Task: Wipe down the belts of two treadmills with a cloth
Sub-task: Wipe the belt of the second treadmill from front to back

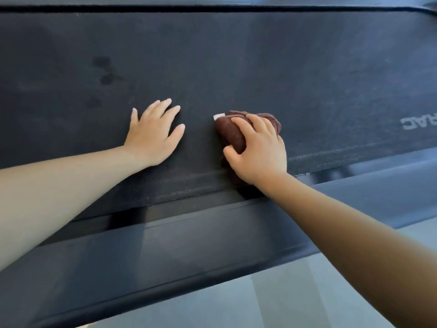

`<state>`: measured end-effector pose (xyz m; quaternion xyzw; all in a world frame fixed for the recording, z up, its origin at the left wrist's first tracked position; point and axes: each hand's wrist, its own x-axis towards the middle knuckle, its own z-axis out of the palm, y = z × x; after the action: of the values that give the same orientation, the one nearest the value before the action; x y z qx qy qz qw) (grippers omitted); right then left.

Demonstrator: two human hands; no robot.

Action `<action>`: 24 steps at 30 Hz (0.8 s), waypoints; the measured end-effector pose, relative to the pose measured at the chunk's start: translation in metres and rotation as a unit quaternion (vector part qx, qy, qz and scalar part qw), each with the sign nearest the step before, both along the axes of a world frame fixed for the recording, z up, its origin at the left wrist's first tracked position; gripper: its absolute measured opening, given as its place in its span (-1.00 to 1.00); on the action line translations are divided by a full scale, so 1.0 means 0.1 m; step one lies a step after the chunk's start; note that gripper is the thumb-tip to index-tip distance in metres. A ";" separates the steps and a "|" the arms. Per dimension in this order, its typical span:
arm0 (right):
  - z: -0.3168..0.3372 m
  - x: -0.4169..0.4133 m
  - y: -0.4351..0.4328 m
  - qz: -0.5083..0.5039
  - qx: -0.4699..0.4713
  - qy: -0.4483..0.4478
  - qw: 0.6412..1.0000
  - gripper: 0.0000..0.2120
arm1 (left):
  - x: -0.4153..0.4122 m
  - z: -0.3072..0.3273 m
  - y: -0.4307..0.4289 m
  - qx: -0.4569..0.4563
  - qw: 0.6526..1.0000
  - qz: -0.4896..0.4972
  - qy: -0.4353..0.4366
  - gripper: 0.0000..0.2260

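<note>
Pale grey lettering [417,124] is printed on the black textured treadmill belt [260,67] at the far right. It is seen upside down and cut by the frame edge, and only "RAC" can be read. A small white tag [219,116] sticks out of the crumpled dark brown cloth [230,133]; no writing on it can be made out.

The belt's near edge runs slantwise from lower left to upper right, with a dark slot between it and the smooth dark grey-blue side rail [165,252] below. A thin strip of the far rail [212,1] lines the top, and pale grey floor [283,292] shows at the bottom. Wide open belt stretches beyond both hands, toward the far rail and out to either side. A few darker round spots [104,69] mark it to the upper left.

The left hand [153,136] lies flat, palm down on the belt, with its fingers straight and spread, holding nothing. The right hand [257,150] is just beside it, apart from it. Its fingers and thumb curl round the bunched cloth and hold it down against the belt close to the near edge, and the wrist crosses that edge.
</note>
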<state>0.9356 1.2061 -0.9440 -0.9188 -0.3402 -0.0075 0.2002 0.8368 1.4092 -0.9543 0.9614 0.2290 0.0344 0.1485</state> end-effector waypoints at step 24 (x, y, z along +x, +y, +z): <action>0.04 -0.50 1.43 0.069 -0.029 0.029 0.997 -0.47 | -0.43 -0.07 1.31 0.028 0.999 0.027 -0.016 -0.58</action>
<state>0.8860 1.3488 -0.9398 -0.8984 -0.3969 0.0433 0.1830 0.7936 1.5400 -0.9609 0.9581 0.2513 0.0599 0.1237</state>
